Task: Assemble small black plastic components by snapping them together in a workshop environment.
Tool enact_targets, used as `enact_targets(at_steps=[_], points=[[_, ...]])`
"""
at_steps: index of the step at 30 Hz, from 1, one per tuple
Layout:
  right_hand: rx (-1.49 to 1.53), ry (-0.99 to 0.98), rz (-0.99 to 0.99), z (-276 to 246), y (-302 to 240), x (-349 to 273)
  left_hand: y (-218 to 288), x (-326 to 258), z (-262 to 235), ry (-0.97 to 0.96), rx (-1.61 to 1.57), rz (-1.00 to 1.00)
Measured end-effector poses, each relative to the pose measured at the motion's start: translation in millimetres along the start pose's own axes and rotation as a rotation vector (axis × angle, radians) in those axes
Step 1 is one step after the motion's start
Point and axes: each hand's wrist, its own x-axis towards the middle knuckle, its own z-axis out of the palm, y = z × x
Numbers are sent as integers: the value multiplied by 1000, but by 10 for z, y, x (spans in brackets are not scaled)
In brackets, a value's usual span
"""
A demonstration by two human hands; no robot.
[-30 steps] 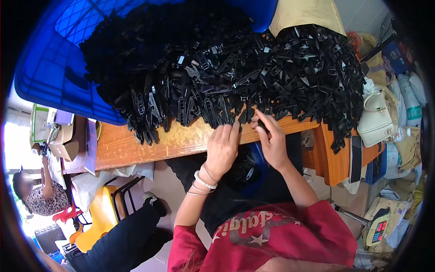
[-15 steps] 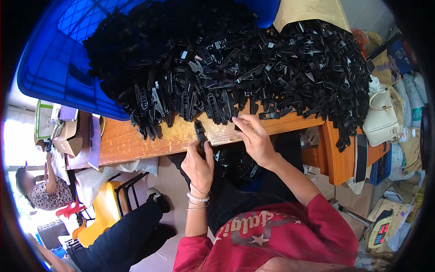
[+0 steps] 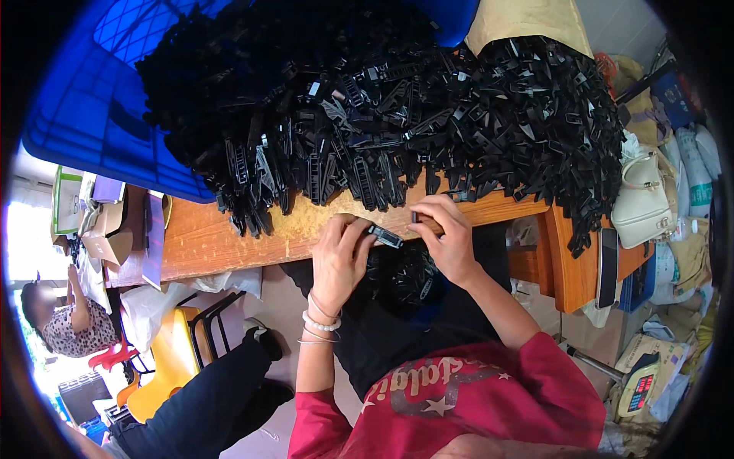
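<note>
My left hand [image 3: 341, 256] pinches a long black plastic part [image 3: 387, 237] by one end, at the front edge of the wooden table [image 3: 222, 239]. The part lies nearly level and points right, with a pale slot along its face. Just right of it, my right hand [image 3: 449, 241] pinches a small black piece [image 3: 414, 217] between thumb and forefinger. The two pieces are apart. Beyond both hands spreads a big heap of long ribbed black plastic parts [image 3: 321, 172], beside a heap of smaller black pieces [image 3: 527, 130] on the right.
A blue crate [image 3: 84, 145] lies tipped behind the left heap, and a tan sack [image 3: 527, 23] behind the right one. More black parts [image 3: 409, 279] sit below the table edge at my lap. A phone [image 3: 608, 268] and a cream handbag [image 3: 644, 200] are at right. Two other people are at left.
The long part in my left hand has turned from pointing away to pointing right. My right hand has drawn slightly right and nearer, and its small piece now shows clearly.
</note>
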Motion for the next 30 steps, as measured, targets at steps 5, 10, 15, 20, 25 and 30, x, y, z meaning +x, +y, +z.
enact_targets(at_steps=[5, 10, 15, 20, 25, 30], points=[[-359, 54, -214, -173, -102, -54, -34, 54, 29, 21, -77, 41], [-183, -36, -101, -53, -257, -184, -27, 69, 78, 48, -51, 110], [-361, 38, -152, -6, -155, -352, -123, 38, 153, 132, -49, 210], [-321, 115, -166, 96, -198, -394, -129, 47, 144, 140, -59, 223], [-179, 153, -41, 182, -198, -472, -151, 47, 142, 134, -44, 234], [-463, 147, -93, 159, -185, -490, -159, 46, 132, 113, -62, 228]])
